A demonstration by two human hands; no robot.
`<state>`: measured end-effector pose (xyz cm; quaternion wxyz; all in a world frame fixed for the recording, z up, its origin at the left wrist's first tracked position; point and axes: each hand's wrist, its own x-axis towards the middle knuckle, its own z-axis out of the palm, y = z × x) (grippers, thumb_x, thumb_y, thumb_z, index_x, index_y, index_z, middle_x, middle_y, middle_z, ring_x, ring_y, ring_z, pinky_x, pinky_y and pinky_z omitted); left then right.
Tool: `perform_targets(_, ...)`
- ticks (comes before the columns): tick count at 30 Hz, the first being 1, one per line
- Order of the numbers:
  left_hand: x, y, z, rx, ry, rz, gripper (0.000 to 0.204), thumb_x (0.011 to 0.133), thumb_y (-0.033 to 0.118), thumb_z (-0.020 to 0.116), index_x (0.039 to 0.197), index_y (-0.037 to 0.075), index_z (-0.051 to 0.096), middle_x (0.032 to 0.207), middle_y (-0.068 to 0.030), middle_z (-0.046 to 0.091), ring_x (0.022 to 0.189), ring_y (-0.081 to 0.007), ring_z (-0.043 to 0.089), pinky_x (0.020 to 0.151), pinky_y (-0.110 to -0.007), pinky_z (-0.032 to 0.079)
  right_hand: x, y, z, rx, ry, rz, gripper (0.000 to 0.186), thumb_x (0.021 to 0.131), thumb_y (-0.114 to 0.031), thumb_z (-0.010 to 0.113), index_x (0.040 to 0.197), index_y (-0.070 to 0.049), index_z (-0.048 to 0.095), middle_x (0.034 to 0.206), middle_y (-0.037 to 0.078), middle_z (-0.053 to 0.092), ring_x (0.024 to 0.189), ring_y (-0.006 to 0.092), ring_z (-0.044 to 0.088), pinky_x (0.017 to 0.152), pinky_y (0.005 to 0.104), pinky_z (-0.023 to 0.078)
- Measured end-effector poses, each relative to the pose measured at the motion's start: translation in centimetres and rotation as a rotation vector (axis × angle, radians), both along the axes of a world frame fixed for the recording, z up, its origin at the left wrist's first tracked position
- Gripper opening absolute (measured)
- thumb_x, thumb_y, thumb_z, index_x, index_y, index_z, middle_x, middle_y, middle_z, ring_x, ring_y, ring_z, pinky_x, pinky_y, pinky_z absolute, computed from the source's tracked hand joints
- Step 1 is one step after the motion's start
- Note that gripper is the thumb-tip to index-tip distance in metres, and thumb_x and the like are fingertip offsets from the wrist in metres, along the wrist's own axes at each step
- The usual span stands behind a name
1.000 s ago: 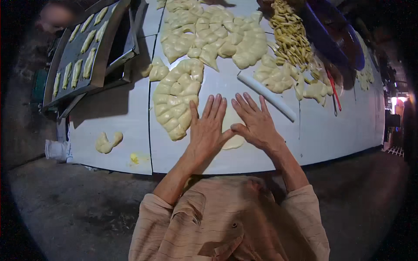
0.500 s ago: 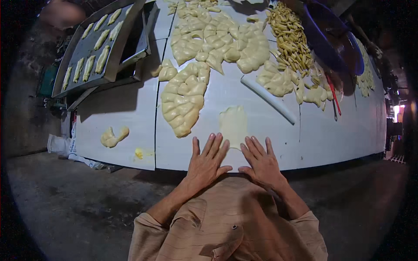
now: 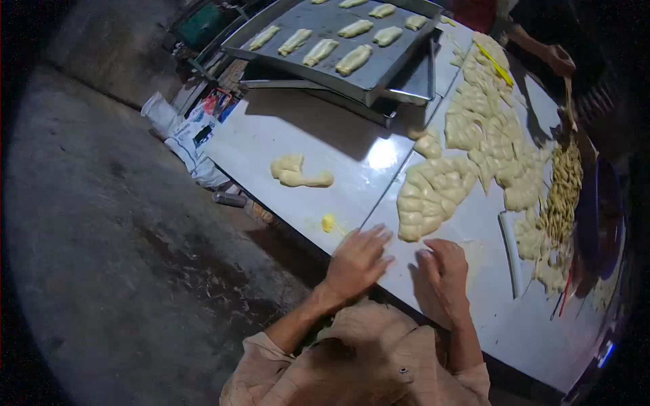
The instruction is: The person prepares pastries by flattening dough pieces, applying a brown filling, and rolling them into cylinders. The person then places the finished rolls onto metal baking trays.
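Both grips are loosely spread, left hand [image 3: 359, 261] palm-down, right hand [image 3: 449, 276] half-curled above the white table [image 3: 497, 325].

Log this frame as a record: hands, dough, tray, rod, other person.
left hand: near table edge, nothing visibly held
right hand: half-curled, beside thin dough sheet, contact unclear
creased dough slab: beyond both hands
tray: holds shaped dough pieces
white rod: right of right hand
co-worker's hand: table's far side
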<state>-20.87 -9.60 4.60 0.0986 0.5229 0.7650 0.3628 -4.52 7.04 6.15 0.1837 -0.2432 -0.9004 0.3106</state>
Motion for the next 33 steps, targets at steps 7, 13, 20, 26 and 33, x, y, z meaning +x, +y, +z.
perform_targets(7, -14.6, -5.6, -0.5, -0.012, -0.204, 0.836, 0.045, 0.091, 0.019, 0.073, 0.129, -0.001, 0.060, 0.112, -0.0168, 0.064, 0.103, -0.0310, 0.066, 0.084, -0.038, 0.055, -18.9, -1.0, -1.4, -0.083, 0.127, 0.352, 0.027, 0.093, -0.024, 0.068, 0.110, -0.002, 0.070, 0.100, 0.016, 0.070, 0.092, 0.0345, 0.066, 0.083, 0.0444, 0.051)
perform_targets(13, -21.3, -6.3, -3.3, -0.092, 0.214, 0.631, 0.065, 0.090, 0.016, 0.066, 0.149, -0.001, 0.044, 0.133, -0.0212, 0.059, 0.118, -0.0373, 0.059, 0.104, -0.044, 0.046, -30.5, -3.6, -3.7, 0.137, 0.005, 0.441, 0.044, 0.091, -0.033, 0.069, 0.127, -0.008, 0.064, 0.124, 0.015, 0.061, 0.119, 0.0340, 0.055, 0.095, 0.0492, 0.047)
perform_targets(20, -24.7, -6.4, -2.1, -0.160, -0.121, 0.272, 0.078, 0.079, 0.015, 0.070, 0.151, 0.003, 0.042, 0.117, -0.0172, 0.068, 0.104, -0.0348, 0.060, 0.094, -0.043, 0.049, -33.6, -2.5, -5.6, 0.009, 0.047, 0.683, 0.034, 0.082, -0.034, 0.072, 0.101, -0.006, 0.066, 0.105, 0.016, 0.065, 0.104, 0.0331, 0.061, 0.090, 0.0500, 0.045)
perform_targets(26, -26.1, -5.9, -1.6, -0.209, -0.377, 0.176, 0.037, 0.085, 0.025, 0.077, 0.113, 0.002, 0.069, 0.110, -0.0125, 0.068, 0.102, -0.0272, 0.063, 0.089, -0.038, 0.051, -32.8, -2.2, -3.8, -0.575, -0.029, 0.567, 0.033, 0.088, -0.033, 0.066, 0.106, -0.006, 0.063, 0.066, 0.013, 0.058, 0.061, 0.0255, 0.056, 0.061, 0.0402, 0.044)
perform_targets(33, -25.0, -4.7, -0.3, -0.164, -0.505, 0.313, 0.033, 0.084, 0.028, 0.080, 0.102, 0.003, 0.070, 0.081, -0.0088, 0.072, 0.069, -0.0209, 0.067, 0.064, -0.033, 0.051, -33.6, -0.5, -3.1, -0.373, -0.264, 0.716, 0.048, 0.088, -0.051, 0.072, 0.106, -0.006, 0.069, 0.071, 0.013, 0.061, 0.069, 0.0202, 0.061, 0.064, 0.0387, 0.046)
